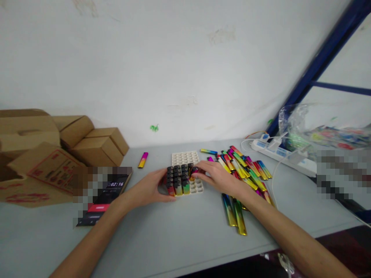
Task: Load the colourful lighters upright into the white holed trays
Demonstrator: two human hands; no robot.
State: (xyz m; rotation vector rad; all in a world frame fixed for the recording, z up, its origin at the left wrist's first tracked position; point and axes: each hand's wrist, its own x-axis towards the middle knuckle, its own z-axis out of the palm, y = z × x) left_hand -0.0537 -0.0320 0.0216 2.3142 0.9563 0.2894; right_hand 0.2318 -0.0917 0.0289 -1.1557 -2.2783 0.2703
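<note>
A white tray (185, 157) with rows of round holes lies on the table in front of me. Several lighters (178, 181) with black tops and shiny coloured bodies stand upright, packed together in its left part. My left hand (152, 187) curls round the left side of this group, thumb at the front corner and fingers behind. Over the tray's right half, my right hand (213, 175) pinches a purple and gold lighter (193, 172) beside the standing rows. Its lower end is partly hidden.
A pile of shiny multicoloured lighters (243, 166) lies on the right, partly under my right forearm. Single ones lie behind the tray and at left (143, 160). Cardboard boxes (98, 148) and a phone (108, 193) sit left; a power strip (284, 156) with cables runs at right.
</note>
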